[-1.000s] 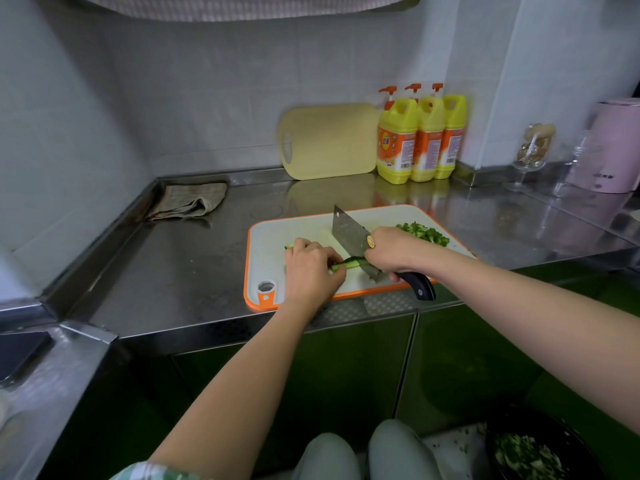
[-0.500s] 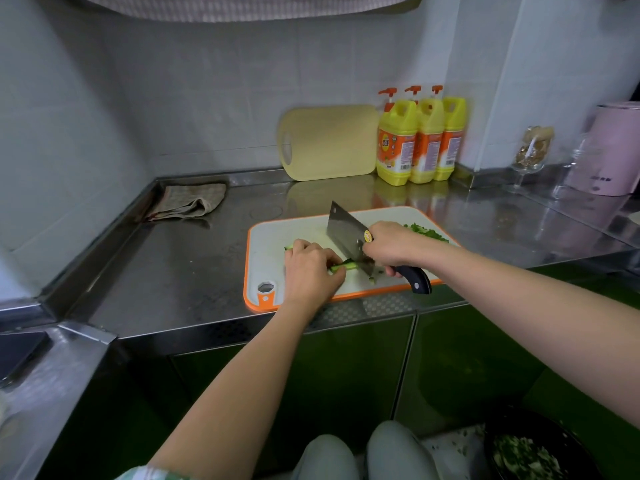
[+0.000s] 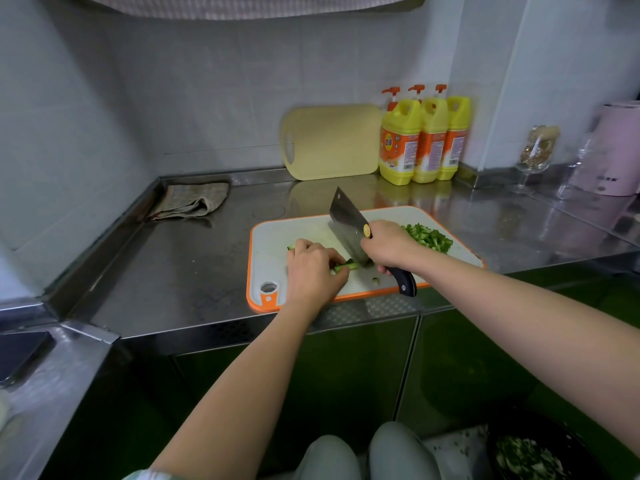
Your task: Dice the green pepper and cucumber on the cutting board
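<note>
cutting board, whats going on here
A person is chopping on the board. The left hand holds a green strip down with curled fingers, and the right hand grips a cleaver whose edge is down at the strip's end, close to the left fingers. A diced pile sits at the board's far right. Whether the strip is pepper or cucumber cannot be told.

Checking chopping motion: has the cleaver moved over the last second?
Yes. Against the cutting board, unchanged in view, the cleaver has tilted up at its far tip and edged slightly left toward the left hand.
</note>
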`<state>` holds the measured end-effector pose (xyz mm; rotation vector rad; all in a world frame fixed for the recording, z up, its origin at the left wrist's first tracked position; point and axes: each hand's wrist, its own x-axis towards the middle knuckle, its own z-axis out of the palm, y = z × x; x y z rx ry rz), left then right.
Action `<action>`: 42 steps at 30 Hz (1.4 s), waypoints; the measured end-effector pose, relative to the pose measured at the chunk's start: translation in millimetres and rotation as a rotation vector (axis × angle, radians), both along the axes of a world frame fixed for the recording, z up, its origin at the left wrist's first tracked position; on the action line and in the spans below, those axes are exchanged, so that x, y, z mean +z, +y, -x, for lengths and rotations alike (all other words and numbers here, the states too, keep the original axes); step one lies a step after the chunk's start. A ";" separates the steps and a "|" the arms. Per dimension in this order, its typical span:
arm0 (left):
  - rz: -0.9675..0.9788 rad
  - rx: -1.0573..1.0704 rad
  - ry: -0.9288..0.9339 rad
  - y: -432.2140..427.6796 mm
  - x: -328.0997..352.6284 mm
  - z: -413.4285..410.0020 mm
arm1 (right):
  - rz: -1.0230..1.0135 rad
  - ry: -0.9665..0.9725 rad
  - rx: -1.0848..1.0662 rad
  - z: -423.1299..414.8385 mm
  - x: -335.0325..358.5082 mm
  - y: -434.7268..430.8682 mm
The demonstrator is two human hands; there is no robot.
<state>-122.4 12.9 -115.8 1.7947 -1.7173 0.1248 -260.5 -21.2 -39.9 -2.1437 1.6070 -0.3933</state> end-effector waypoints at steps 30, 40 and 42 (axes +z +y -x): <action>-0.012 0.023 -0.005 4.1 1.6 2.9 | -0.086 0.175 0.070 -2.2 11.7 13.4; -0.011 0.030 -0.003 6.2 2.8 0.9 | 0.016 0.050 0.052 -7.7 -4.3 7.1; -0.003 0.052 0.031 6.9 3.4 -0.3 | 0.026 -0.013 0.045 -2.8 -0.1 7.8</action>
